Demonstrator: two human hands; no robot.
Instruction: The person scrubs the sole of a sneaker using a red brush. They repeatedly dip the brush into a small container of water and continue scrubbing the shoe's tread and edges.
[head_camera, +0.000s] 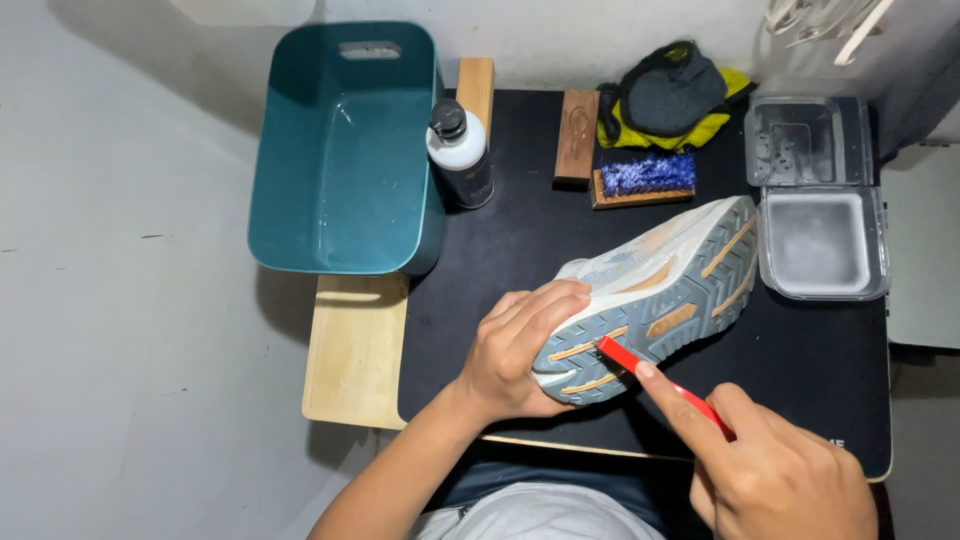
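The left hand (515, 350) is wrapped around the toe end of a white sneaker (655, 295) lying sole-up on the bench (520, 250), while the right hand (775, 470) pinches a slim red tool (660, 385), its tip in a tread groove just beside the left fingers. Judging by that, the sole work is mid-way: the grooves beyond the hands look tan and clean, though grime is hard to tell. Farther off, the blue-bristled brush (645, 178), bottle (462, 152) and teal tub (345, 150) lie untouched.
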